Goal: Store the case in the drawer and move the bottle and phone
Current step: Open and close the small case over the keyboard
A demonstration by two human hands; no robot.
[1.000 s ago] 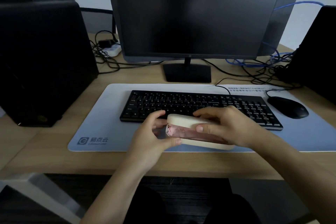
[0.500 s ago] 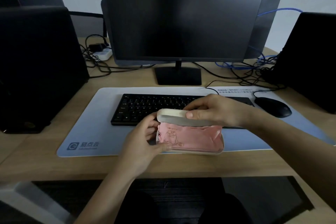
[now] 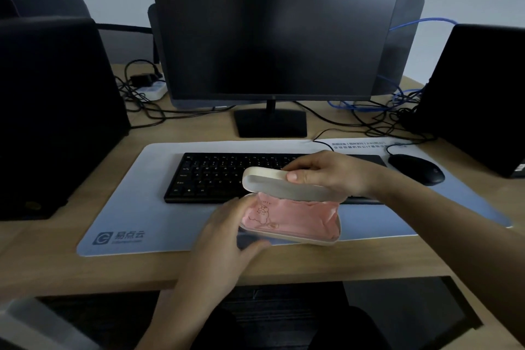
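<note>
A cream hard case (image 3: pixel 289 239) stands open just above the desk mat's front edge, in front of the keyboard. A pink cloth with a small cartoon print (image 3: pixel 292 219) fills its lower half. My right hand (image 3: pixel 326 172) grips the raised lid (image 3: pixel 272 185) from above. My left hand (image 3: pixel 227 233) holds the case's left end and underside. No bottle, phone or drawer is in view.
A black keyboard (image 3: pixel 216 176) and black mouse (image 3: pixel 416 169) lie on a pale blue desk mat (image 3: pixel 133 207). Behind stand a dark monitor (image 3: pixel 270 28), two black boxes at left (image 3: pixel 54 111) and right (image 3: pixel 480 94), a power strip and tangled cables.
The case went from nearly shut to wide open: my right hand lifted the lid while my left hand steadied the base. The pink cloth inside came into view.
</note>
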